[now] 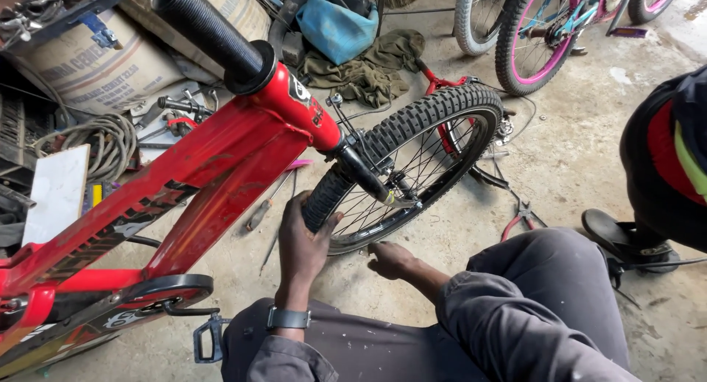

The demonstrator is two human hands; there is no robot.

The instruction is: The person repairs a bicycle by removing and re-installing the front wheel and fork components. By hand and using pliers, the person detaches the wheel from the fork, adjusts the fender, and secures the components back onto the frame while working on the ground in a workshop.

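Left hand [300,243] raised upright, palm and fingers wrapped around the knobby black rubber tyre [412,124] at its near lower edge, thumb pressed against the tread. Right hand [392,259] lower and to the right of the left, loosely curled at the bottom of the silver spoked wheel rim [383,224]; whether anything pinched between its fingers cannot be told. Wheel tilted, seated in the black fork [364,174] just above the left hand. Glossy red steel bicycle frame [221,168] running up and left from the left hand, topped by a ribbed black rubber handlebar grip [202,25]. Black wristwatch [288,319] on the left wrist, grey sleeve below. Black plastic pedal [208,338] just left of that wrist. Red-handled pliers [521,216] on the concrete floor [574,154], well to the right of the right hand. Another person's dark sandal [626,238] farther right. Coiled grey rope [103,143] and stacked sacks [96,65] far left, beyond the frame. Pink-rimmed bicycle wheel [534,36] well beyond both hands.
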